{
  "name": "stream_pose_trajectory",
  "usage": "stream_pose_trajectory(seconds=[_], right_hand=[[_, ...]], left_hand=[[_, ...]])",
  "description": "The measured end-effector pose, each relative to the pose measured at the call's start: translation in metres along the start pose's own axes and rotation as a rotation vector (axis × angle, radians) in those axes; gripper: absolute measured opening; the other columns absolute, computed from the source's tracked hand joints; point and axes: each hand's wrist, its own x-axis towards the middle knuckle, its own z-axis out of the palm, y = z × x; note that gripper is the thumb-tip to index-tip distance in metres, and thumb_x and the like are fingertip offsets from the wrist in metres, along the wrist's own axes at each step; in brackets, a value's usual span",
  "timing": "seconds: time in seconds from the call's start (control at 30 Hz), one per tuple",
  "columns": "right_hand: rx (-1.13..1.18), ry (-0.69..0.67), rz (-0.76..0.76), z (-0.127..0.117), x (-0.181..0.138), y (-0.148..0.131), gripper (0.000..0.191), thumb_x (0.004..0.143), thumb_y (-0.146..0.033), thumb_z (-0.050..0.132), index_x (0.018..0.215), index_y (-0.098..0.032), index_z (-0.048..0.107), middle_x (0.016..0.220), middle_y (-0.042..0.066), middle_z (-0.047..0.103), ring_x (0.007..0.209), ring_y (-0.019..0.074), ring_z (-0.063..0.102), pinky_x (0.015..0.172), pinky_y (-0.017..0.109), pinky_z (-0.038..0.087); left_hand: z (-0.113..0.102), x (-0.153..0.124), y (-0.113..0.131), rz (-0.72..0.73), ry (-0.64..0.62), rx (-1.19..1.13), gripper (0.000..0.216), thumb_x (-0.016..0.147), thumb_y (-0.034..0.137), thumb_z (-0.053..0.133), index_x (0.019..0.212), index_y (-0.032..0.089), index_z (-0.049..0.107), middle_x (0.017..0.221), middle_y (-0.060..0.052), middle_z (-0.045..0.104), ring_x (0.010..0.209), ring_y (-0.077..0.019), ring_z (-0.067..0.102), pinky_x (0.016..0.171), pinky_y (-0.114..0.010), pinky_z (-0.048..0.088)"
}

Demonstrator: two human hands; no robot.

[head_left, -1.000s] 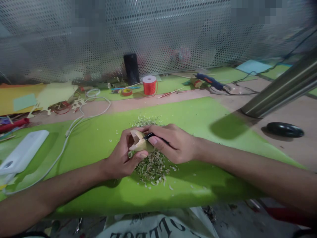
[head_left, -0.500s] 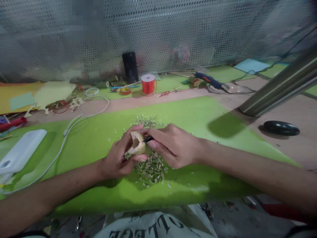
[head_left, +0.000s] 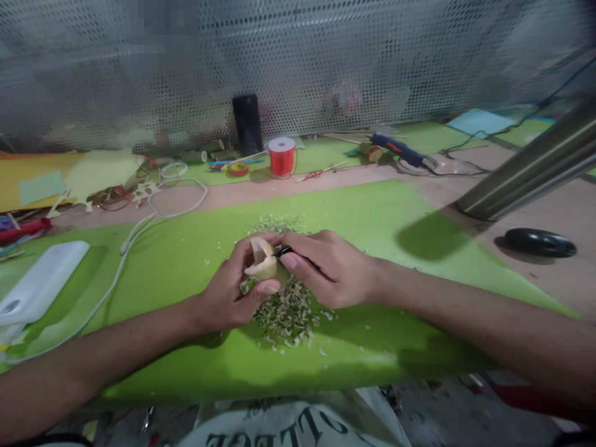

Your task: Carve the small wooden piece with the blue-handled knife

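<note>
Between the thumb and fingers of my left hand sits a pale yellow hollow bamboo piece, its notched open end tilted up to the left. My right hand is closed around a slim black craft knife, its tip touching the right side of the piece's edge. The fingers hide much of the knife and the underside of the piece. Under both hands lies a heap of green and pale shavings, spread over a green sheet.
A red thread spool, tape roll and black phone stand along the back. A blue glue gun lies right of them. A metal post and black oval object are at right; a white power bank with cable at left.
The bamboo piece has turned slightly in my left hand and moved a little up and right. The knife tip stays at its edge. The whole view has shifted slightly.
</note>
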Motion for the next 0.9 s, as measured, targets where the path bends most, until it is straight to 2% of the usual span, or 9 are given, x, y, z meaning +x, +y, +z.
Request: stream_pose_trajectory(seconds=[0.13, 0.27, 0.43, 0.6, 0.9], right_hand=[[0.092, 0.048, -0.004, 0.0002, -0.0001, -0.0018, 0.023, 0.1, -0.034, 0.031, 0.081, -0.021, 0.039, 0.06, -0.006, 0.042, 0.047, 0.0081, 0.033, 0.049, 0.023, 0.025], [0.069, 0.046, -0.032, -0.0002, -0.0004, -0.0017, 0.024, 0.099, -0.033, 0.032, 0.079, -0.022, 0.038, 0.06, -0.006, 0.041, 0.047, 0.008, 0.031, 0.048, 0.024, 0.024], [0.075, 0.056, -0.061, -0.0003, -0.0011, -0.0014, 0.023, 0.1, -0.032, 0.031, 0.083, -0.021, 0.042, 0.063, -0.004, 0.046, 0.048, 0.0086, 0.033, 0.049, 0.024, 0.025], [0.037, 0.011, -0.052, -0.0005, -0.001, -0.0025, 0.024, 0.099, -0.033, 0.03, 0.084, -0.02, 0.044, 0.061, -0.004, 0.047, 0.046, 0.0091, 0.03, 0.047, 0.025, 0.024], [-0.063, -0.027, 0.024, -0.001, -0.0018, -0.0046, 0.031, 0.1, -0.036, 0.025, 0.095, -0.016, 0.048, 0.07, 0.003, 0.059, 0.051, 0.0112, 0.043, 0.051, 0.025, 0.029]], left_hand=[[0.0014, 0.0003, 0.0014, 0.034, -0.013, 0.022, 0.05, 0.093, 0.036, 0.054, 0.136, 0.024, 0.033, 0.12, -0.01, 0.054, 0.107, -0.0217, 0.056, 0.092, -0.037, 0.05], [0.001, -0.0005, 0.0012, 0.047, -0.025, 0.031, 0.051, 0.093, 0.036, 0.054, 0.137, 0.023, 0.032, 0.113, -0.009, 0.055, 0.098, -0.02, 0.057, 0.087, -0.036, 0.051], [0.0004, 0.0007, 0.0027, 0.051, -0.041, 0.036, 0.05, 0.095, 0.038, 0.05, 0.138, 0.024, 0.031, 0.121, -0.011, 0.053, 0.108, -0.0236, 0.055, 0.093, -0.04, 0.05], [-0.0001, 0.0001, 0.0015, 0.051, -0.044, 0.025, 0.052, 0.094, 0.036, 0.052, 0.139, 0.025, 0.03, 0.114, -0.008, 0.056, 0.097, -0.0203, 0.058, 0.086, -0.035, 0.052], [0.0, -0.0013, -0.0008, 0.03, 0.003, 0.037, 0.055, 0.092, 0.031, 0.057, 0.14, 0.025, 0.031, 0.132, -0.012, 0.055, 0.118, -0.0246, 0.057, 0.101, -0.039, 0.047]])
